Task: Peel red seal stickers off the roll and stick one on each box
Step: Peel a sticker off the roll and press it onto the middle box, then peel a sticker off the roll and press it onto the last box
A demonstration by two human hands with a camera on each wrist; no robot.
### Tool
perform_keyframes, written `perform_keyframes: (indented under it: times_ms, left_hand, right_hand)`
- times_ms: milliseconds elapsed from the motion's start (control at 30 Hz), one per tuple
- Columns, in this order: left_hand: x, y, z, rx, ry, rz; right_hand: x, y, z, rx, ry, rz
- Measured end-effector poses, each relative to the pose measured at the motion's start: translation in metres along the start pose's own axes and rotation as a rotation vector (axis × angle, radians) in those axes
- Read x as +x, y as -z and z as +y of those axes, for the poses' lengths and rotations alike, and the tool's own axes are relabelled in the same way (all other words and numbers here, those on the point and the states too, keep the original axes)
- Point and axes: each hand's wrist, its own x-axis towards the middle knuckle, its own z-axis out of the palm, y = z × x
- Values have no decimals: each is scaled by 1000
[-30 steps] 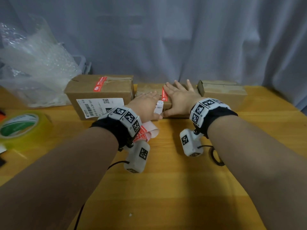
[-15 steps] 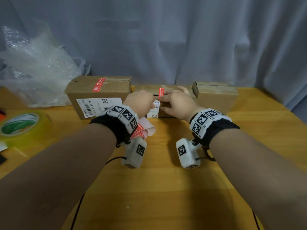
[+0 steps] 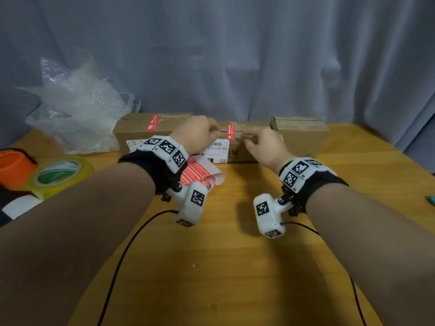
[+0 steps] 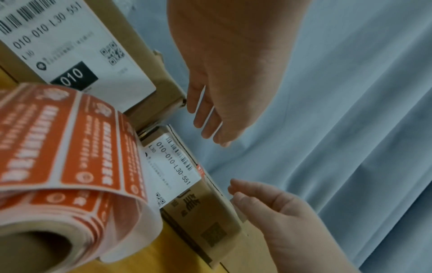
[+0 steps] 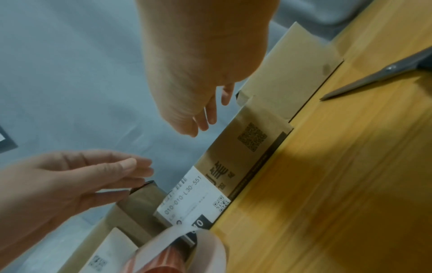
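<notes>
Three brown cardboard boxes stand in a row at the back of the wooden table. The left box (image 3: 141, 132) carries a red seal sticker (image 3: 153, 122) across its top seam. The middle box (image 3: 249, 151) has a red sticker (image 3: 230, 132) folded over its front edge. No sticker shows on the right box (image 3: 301, 135). My left hand (image 3: 202, 132) hovers just left of the middle sticker and my right hand (image 3: 259, 142) just right of it, both with relaxed fingers, holding nothing. The sticker roll (image 3: 202, 172) lies on the table under my left wrist, and looms large in the left wrist view (image 4: 70, 166).
A bubble-wrap bag (image 3: 77, 109) sits at the back left. A roll of clear tape (image 3: 58, 175) and an orange object (image 3: 14, 168) lie at the left edge. Scissors (image 5: 374, 77) lie on the table right of the boxes. A grey curtain hangs behind.
Both hands were pressing the red sticker down on the middle box; they have now lifted off it and parted to either side.
</notes>
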Motion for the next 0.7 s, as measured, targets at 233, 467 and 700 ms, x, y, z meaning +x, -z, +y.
perform_keyframes:
  times_ms: [233,467,700]
  left_hand:
    - [-32,-5,-25,-79,86,-55]
    - [-56,-34,-50,-94,282,-217]
    - [-65,-45,-49,-326,341,-75]
  right_hand:
    - [-18,-2,-21,146,-137,-155]
    - [-42,-20,-31,126,-216,-521]
    - [-50,-38,-43,451,-294,-444]
